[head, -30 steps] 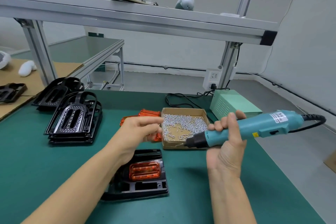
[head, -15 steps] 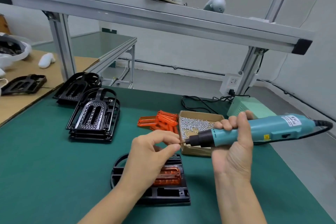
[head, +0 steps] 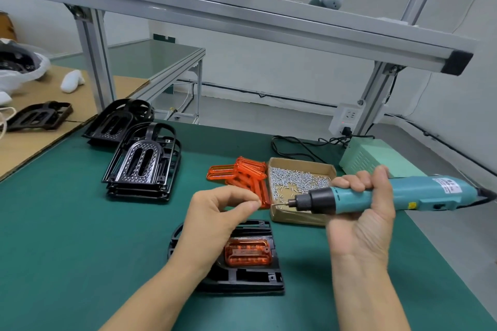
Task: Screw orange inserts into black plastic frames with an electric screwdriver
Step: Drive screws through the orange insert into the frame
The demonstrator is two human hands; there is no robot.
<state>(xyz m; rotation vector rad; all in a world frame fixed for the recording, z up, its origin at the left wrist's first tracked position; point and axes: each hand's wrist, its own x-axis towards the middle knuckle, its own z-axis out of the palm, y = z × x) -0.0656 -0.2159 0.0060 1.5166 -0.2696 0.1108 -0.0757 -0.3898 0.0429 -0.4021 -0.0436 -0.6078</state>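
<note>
Two fingertips of your left hand (head: 215, 219), thumb and forefinger, were pressed narrowly together just beside the bit of the electric screwdriver (head: 376, 197). I could not tell if a screw was between them; probably you were setting one on the tip. Your right hand (head: 361, 219) wrapped its fingers fully around the blue body and held the tool level, pointing left, so the bit met the other hand in the air. Under your left wrist the black plastic frame (head: 242, 274) lay flat on the green mat (head: 67, 250), with one orange insert (head: 248, 252) seated in it, ready for screwing. Spare orange inserts (head: 242, 174) and the cardboard box of screws (head: 298, 183) stood just behind, near enough to reach. More frames (head: 142, 166) waited, stacked, far to the left.
</note>
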